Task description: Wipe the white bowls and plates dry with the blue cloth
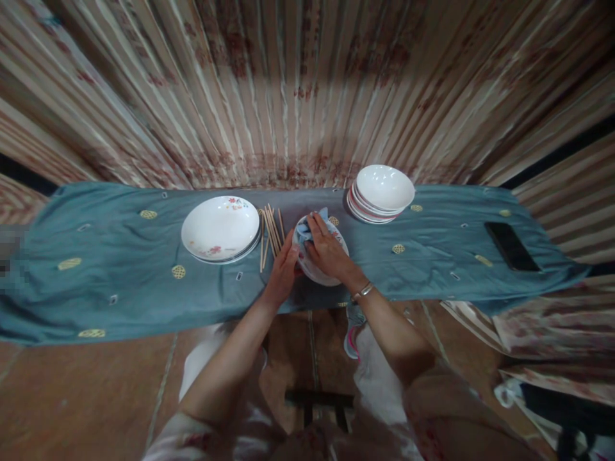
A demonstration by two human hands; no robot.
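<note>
A white bowl with a flower pattern (319, 274) is between my hands at the middle of the table. My left hand (284, 266) grips its left rim, the fingers partly hidden at the side. With bent fingers, my right hand (327, 246) presses a light blue cloth (307, 229) against the bowl. Just left of the bowl lie several wooden chopsticks (271, 232), side by side. Whether the bowl rests on the table or is lifted slightly, I cannot tell.
White flowered plates (221, 227) are stacked on the left. A stack of white bowls (382, 192) stands at the back right, and a black phone (512, 246) lies at the far right. The narrow table wears a teal cloth (139, 275); a pleated curtain (288, 83) hangs behind.
</note>
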